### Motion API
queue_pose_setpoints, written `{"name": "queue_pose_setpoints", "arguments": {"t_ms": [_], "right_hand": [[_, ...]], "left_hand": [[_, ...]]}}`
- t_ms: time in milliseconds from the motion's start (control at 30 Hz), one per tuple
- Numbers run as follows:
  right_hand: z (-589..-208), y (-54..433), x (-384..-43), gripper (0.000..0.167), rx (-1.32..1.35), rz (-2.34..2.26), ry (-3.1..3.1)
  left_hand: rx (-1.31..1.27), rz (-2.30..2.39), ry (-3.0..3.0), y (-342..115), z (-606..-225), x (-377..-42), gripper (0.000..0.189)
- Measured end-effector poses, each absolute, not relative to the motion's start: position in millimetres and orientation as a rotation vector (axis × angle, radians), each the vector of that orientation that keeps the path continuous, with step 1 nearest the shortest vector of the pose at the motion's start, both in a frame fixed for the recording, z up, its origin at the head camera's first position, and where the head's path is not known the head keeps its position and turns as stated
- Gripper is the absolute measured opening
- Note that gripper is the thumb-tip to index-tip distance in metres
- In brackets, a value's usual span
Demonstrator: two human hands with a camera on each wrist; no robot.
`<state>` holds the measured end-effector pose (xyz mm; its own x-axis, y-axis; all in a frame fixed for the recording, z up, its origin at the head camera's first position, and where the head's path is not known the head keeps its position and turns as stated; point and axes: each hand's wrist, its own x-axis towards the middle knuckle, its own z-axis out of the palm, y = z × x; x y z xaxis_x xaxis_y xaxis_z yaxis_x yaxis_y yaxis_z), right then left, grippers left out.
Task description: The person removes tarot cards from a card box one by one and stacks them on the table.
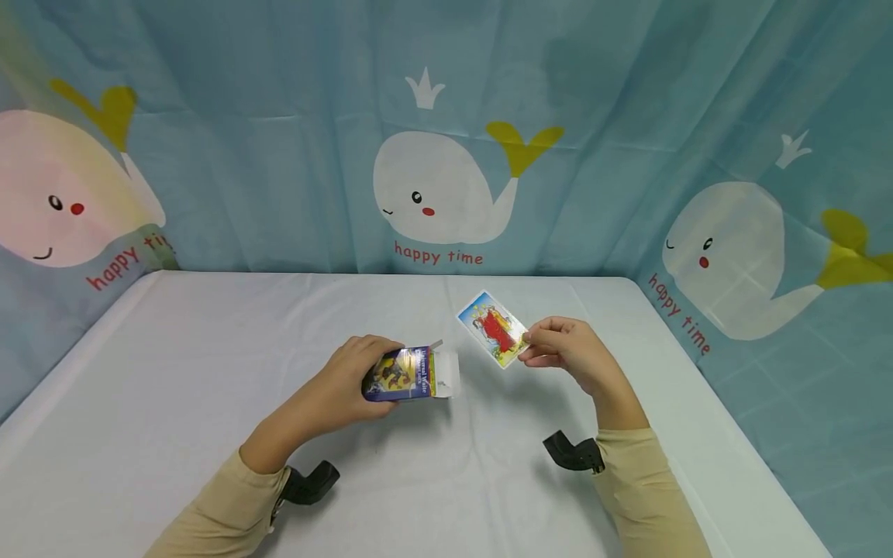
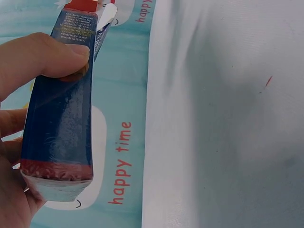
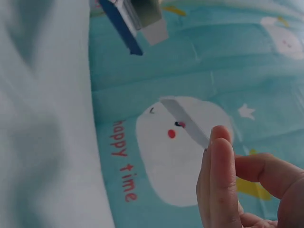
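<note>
My left hand [image 1: 342,385] grips a small blue and purple tarot card box [image 1: 399,375] marked "Universal Waite", holding it above the table. Its white end flap [image 1: 446,374] stands open toward the right. In the left wrist view the thumb [image 2: 59,54] presses the narrow dark blue side of the box [image 2: 59,123]. Between thumb and fingers, my right hand [image 1: 574,353] pinches one tarot card [image 1: 493,329] by its lower right corner. The card's colourful face, with a red patch, shows in the head view; the right wrist view catches the card [image 3: 185,121] nearly edge-on.
A white cloth covers the table [image 1: 174,372]. Behind it and along both sides hangs a blue curtain [image 1: 293,155] printed with whales. Black wrist cameras jut from the left cuff [image 1: 310,484] and the right cuff [image 1: 575,452], low over the cloth.
</note>
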<state>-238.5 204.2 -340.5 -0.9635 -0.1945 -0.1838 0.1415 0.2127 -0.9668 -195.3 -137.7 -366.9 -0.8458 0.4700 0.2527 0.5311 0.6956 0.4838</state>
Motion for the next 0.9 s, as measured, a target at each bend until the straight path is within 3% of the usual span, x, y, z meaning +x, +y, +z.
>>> {"name": "queue_pose_setpoints", "arguments": {"t_ms": [900], "right_hand": [[-404, 207, -268, 0.024, 0.198, -1.970, 1.950]], "left_hand": [[-0.824, -0.854, -2.800, -136, -369, -196, 0.068]]}}
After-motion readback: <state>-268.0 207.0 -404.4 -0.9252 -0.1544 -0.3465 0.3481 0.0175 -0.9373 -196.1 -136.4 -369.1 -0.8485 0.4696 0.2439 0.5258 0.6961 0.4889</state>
